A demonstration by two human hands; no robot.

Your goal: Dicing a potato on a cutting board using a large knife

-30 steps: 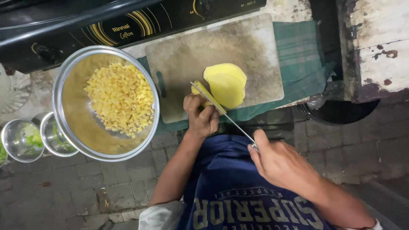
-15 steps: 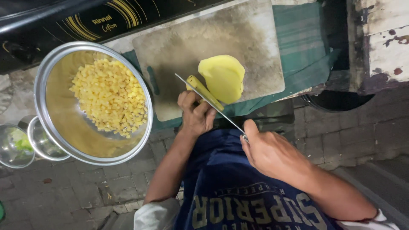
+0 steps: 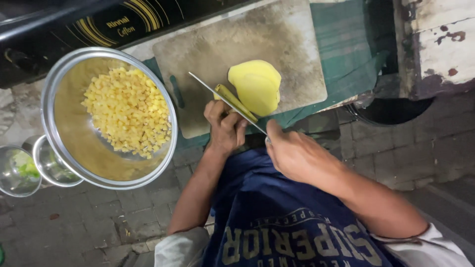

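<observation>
slicing goes best, we judge, if our left hand (image 3: 225, 126) pins the potato strip (image 3: 235, 102) on the cutting board (image 3: 208, 54) with fingertips curled back while our right hand (image 3: 292, 153), clenched round the handle, draws the knife (image 3: 225, 101) straight down. we cannot see the handle, the strip's near end, or what the small bowls (image 3: 29, 168) hold.

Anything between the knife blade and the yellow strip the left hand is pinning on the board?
Nothing visible. The thin steel knife blade in the right hand lies right along the long yellow potato strip, with the left hand holding the strip's near side.
</observation>
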